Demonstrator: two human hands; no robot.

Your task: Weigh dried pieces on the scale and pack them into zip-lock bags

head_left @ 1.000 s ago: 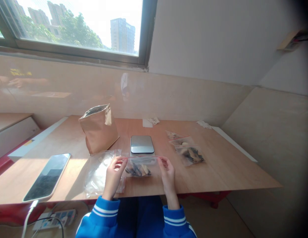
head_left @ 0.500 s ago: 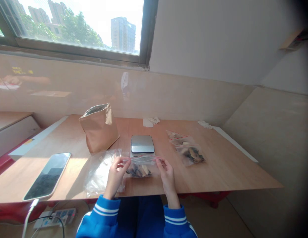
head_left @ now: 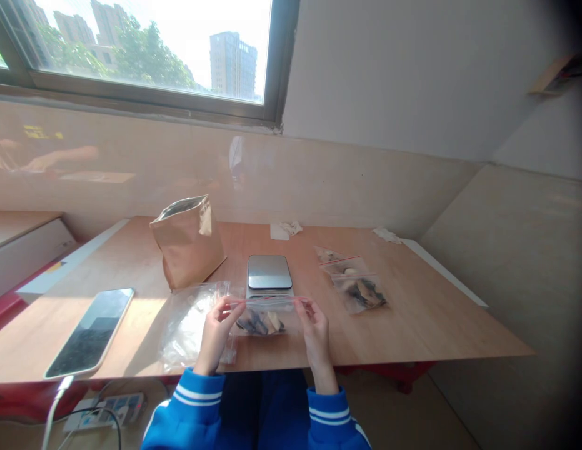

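A clear zip bag (head_left: 265, 322) with dark and pale dried pieces inside is stretched between my hands, its zip edge upward. My left hand (head_left: 220, 331) pinches the top left corner, and my right hand (head_left: 315, 331) pinches the top right corner. The bag's mouth looks pulled straight, its two edges together. Just beyond it lies a silver scale (head_left: 269, 272). Beside my left hand is a stack of clear plastic bags (head_left: 187, 331). Several filled zip bags (head_left: 361, 292) overlap to the right of the scale.
An open brown pouch (head_left: 190, 244) stands at the back left. A phone (head_left: 91, 334) lies on the table's left side. White scraps (head_left: 291, 229) rest near the wall. Below the table's front left edge are a white cable (head_left: 51, 409) and a power strip (head_left: 105, 411).
The bag's mouth, which bowed apart earlier, now forms a straight line. My left hand has shifted very slightly left, both hands still holding the corners.
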